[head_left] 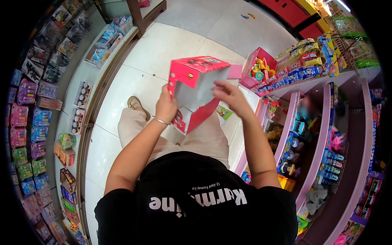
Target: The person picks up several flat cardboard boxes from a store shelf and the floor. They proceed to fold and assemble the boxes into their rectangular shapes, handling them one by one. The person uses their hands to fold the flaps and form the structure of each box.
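Note:
A pink-red printed cardboard box [188, 67] hangs tilted in front of me above my legs. Its open side shows a plain grey-white inside with nothing visible in it. My left hand [166, 105] grips the box's left edge, thumb toward the opening and a bracelet on the wrist. At the opening's right edge is my right hand [229, 97], its fingers bent, apart and slightly blurred. Whether its fingertips touch the cardboard I cannot tell. A pink flap [234, 71] sticks out at the box's far right.
To my right, a pink box of small colourful toys [263, 70] stands beside hanging snack packs [302, 61]. Tiered purple shelves [286, 132] of toys run below. On the left, a low shelf [92, 77] carries small boxes and bottles. A green leaflet [223, 112] shows behind the box.

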Available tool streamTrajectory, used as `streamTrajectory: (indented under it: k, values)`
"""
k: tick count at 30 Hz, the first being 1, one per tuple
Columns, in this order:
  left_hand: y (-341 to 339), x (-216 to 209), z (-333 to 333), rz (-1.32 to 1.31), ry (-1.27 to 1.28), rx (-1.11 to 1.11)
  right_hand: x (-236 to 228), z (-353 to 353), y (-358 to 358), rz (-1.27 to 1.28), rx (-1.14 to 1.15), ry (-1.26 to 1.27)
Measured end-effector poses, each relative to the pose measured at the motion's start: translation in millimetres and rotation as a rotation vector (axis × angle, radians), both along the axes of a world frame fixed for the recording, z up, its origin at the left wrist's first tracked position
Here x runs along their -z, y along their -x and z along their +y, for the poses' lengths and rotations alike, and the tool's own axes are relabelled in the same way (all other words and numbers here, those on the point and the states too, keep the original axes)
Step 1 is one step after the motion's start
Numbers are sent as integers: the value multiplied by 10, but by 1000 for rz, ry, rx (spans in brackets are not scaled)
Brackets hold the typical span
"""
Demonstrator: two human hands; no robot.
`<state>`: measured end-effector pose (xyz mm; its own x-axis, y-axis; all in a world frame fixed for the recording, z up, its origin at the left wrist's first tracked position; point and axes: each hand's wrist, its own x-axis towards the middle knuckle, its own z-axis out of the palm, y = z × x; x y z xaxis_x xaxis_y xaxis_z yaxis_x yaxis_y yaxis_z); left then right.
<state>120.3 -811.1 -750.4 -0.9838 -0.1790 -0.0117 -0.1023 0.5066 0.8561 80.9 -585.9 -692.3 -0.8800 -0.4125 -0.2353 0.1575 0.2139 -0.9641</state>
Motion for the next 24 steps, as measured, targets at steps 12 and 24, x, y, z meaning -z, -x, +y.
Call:
streamTrajectory:
  k: [12, 24]
  values:
    - [-101, 66, 168, -189, -672, 104, 150, -443, -168, 4, 323, 375]
    - [-191, 345, 169, -262, -714, 120, 648, -92, -73, 489, 710, -275]
